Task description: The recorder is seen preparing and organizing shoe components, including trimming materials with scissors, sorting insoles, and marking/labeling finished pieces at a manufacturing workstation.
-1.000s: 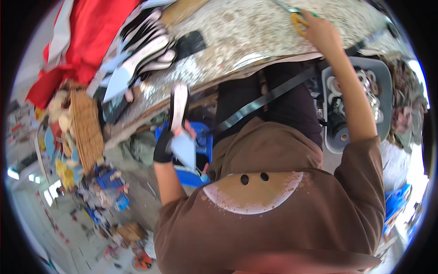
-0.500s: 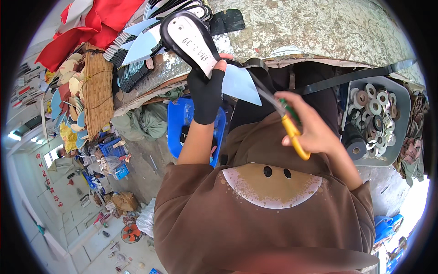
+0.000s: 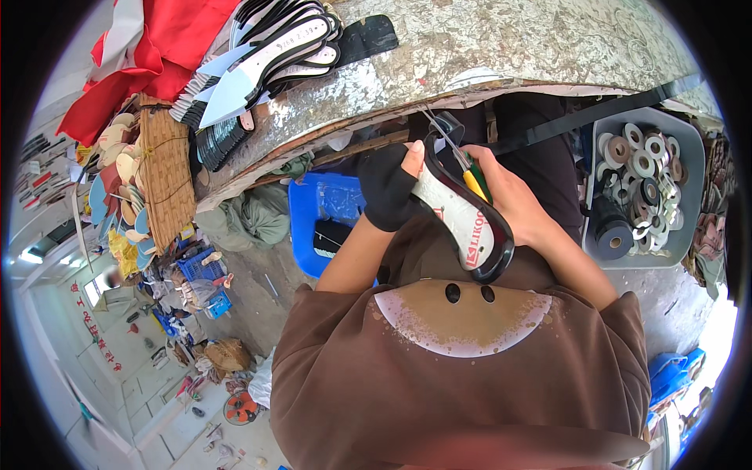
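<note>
My left hand (image 3: 385,192), in a black fingerless glove, grips the narrow end of a white shoe insole (image 3: 454,210) with a black rim and red print. The insole's wide end tilts down toward my shirt. In my right hand (image 3: 509,194) are scissors (image 3: 474,183) with yellow and green handles, partly hidden behind the insole. Their blades point up toward the table edge, beside the insole's narrow end. Near the blades curls the end of a black strip (image 3: 603,124), which stretches right across my lap to the table.
Stacked insoles with light blue flaps (image 3: 227,95) lie on the worn table (image 3: 486,39), beside red fabric (image 3: 176,47). A blue bin (image 3: 301,207) stands below, left of my lap. At right, a grey crate (image 3: 683,223) holds several tape rolls. A woven basket (image 3: 166,172) is at far left.
The insole with the blue flap is gone from my left hand, which now holds an insole with red print, wide end toward me. My right hand has moved up with the scissors, close to my left.
</note>
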The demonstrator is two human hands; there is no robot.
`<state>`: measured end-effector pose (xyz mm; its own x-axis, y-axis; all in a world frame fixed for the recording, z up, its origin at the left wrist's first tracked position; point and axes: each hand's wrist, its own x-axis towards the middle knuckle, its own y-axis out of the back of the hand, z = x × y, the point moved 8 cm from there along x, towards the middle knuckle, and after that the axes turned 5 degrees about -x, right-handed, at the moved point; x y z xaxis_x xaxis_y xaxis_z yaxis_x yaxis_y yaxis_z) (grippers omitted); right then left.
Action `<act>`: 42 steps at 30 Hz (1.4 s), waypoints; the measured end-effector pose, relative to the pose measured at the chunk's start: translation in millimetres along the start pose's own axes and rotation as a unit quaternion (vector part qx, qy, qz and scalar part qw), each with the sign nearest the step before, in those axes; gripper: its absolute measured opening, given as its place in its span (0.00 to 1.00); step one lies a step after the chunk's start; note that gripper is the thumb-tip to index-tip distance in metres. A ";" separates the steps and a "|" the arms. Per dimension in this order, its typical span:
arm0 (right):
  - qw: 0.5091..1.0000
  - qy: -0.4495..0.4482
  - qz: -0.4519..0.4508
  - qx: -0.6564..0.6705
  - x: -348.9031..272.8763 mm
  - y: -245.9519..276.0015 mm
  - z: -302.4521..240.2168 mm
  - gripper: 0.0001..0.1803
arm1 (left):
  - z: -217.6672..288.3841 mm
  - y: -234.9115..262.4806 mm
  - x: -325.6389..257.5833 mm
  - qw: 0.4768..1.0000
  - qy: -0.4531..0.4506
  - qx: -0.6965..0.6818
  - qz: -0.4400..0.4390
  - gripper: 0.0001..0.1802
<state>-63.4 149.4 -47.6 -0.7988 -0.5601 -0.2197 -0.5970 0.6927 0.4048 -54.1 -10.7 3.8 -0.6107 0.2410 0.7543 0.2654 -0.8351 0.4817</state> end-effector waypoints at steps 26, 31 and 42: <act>0.959 0.170 0.165 -0.154 29.0 30.6 -67.5 0.16 | -18.3 3.7 -2.2 0.859 0.435 -0.216 0.159 0.10; 0.971 0.092 -0.058 0.215 54.8 -5.2 -9.4 0.21 | -50.8 -19.6 -40.1 0.853 0.479 -0.203 -0.049 0.22; 0.955 0.173 0.183 -0.160 68.7 34.7 -35.3 0.15 | -68.8 43.2 74.9 0.976 0.203 0.074 0.005 0.15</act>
<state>-136.3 119.0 -17.3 -0.8437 -0.4627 0.2722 -0.1858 0.7274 0.6605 -139.6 -62.8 50.5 -0.8449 -0.0070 0.5349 0.3594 -0.7480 0.5579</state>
